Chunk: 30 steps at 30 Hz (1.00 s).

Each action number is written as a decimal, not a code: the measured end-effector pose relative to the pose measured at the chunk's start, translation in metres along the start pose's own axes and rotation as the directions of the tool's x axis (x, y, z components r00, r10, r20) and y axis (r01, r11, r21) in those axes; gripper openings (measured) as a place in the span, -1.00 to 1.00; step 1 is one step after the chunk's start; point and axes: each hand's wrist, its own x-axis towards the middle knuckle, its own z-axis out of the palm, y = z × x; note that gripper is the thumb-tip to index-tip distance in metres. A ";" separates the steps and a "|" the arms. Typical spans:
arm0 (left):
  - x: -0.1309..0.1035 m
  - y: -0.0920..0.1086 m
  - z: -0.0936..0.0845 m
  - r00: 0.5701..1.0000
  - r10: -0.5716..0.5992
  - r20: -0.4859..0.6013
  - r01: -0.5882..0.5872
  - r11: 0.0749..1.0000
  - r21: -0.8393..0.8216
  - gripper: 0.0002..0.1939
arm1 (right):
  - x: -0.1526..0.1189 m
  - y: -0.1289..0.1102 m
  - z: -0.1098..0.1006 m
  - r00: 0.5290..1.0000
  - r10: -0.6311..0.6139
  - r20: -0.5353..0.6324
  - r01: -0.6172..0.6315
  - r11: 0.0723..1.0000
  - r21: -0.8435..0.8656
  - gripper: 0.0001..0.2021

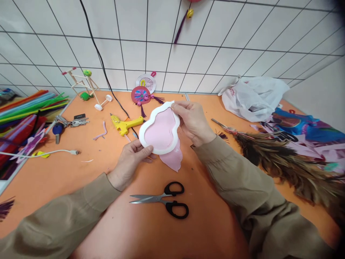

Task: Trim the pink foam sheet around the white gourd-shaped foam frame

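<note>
The fingers of the left hand pinch the lower-left rim of a scallop-edged white frame, thumb on the front face. The fingers of the right hand pinch its upper-right corner, thumb likewise in front. The white frame appears held up over the orange table, its open face towards the wearer.

Pink sheet fills the opening, and a loose pink flap hangs below the rim. All this looks very light. The rim seems firm but bendable, like foam or thick card; the sheet looks thin and limp, likely to crease or pull if pressed. Opposite edges of the rim are the sound places to hold, with light pressure and off the pink middle.

Just left of the rim lies a yellow glue gun; nearer the wearer, black-handled scissors lie closed or nearly so.
</note>
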 end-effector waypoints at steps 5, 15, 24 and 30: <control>0.001 0.005 0.001 0.991 0.126 -0.044 -0.124 0.992 0.036 -0.60 | 0.002 0.002 -0.001 0.996 -0.059 0.066 0.060 0.998 -0.027 -0.86; 0.003 0.001 -0.001 0.991 0.129 -0.042 -0.128 0.992 0.019 -0.62 | -0.005 -0.001 0.004 0.992 -0.112 0.055 0.113 0.993 -0.020 -0.93; 0.005 -0.001 -0.002 0.991 0.122 -0.062 -0.121 0.993 0.008 -0.73 | -0.005 -0.001 0.005 0.990 -0.120 0.068 0.123 0.992 -0.030 -0.95; 0.006 0.002 -0.003 0.996 0.093 0.012 -0.093 0.994 -0.051 -0.72 | -0.006 -0.003 0.005 0.990 -0.113 0.078 0.117 0.992 -0.045 -0.92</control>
